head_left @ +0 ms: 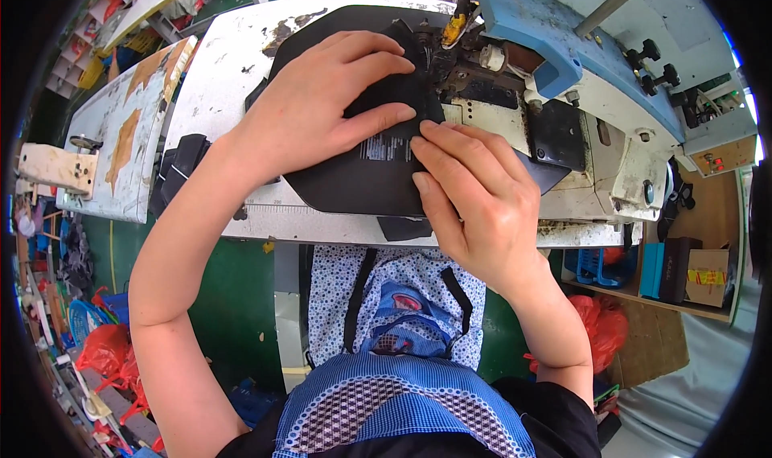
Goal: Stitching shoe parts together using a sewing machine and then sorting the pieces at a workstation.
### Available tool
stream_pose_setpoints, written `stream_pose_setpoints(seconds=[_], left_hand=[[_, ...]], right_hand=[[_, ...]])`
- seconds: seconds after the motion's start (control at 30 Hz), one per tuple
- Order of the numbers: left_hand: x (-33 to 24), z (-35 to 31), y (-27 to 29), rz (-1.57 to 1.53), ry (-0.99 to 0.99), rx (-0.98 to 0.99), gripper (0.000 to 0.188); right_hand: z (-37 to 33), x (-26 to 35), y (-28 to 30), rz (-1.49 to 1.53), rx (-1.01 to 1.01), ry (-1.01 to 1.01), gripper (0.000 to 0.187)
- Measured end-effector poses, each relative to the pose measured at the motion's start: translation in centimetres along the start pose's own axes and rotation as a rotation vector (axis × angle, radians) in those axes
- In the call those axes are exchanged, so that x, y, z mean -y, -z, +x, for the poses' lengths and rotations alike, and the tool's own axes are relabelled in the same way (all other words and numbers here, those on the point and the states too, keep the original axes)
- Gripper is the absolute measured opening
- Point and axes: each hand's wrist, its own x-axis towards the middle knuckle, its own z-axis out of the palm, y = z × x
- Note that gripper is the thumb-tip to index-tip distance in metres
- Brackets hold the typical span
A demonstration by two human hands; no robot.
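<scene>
A wide black panel with angled corners [346,186] lies on the white machine table. Pale printed streaks show on it below my left thumb. My left hand [326,104] rests over the panel with its fingers and thumb spread, their tips on dark material beside the machine's working head [462,76]. My right hand [482,188] is extended from the right; its fingertips touch the black surface close to the left thumb, with its own thumb a little apart. Raised black material [398,33] stands by the head. Where it joins the panel is hidden under my fingers.
The machine's blue and white arm [555,36] overhangs the right side. Dark folded pieces [183,164] sit at the table's left edge, and another white-topped table [121,128] stands further left. On a right-hand shelf are a cardboard box [708,277] and a blue basket [593,266].
</scene>
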Motion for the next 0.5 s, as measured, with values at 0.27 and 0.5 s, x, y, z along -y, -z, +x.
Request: stream_pose_setpoints(seconds=[0.27,0.5], left_hand=[[3.2,1.1,0.0,0.071,-0.089,-0.036,0.039],[6.8,1.1,0.2,-0.005,0.114,0.014,0.038]], right_hand=[[0.8,-0.4,-0.3,-0.060,0.064,-0.019,0.036],[0.5,-0.7,-0.3,-0.077,-0.012,0.033,0.033]])
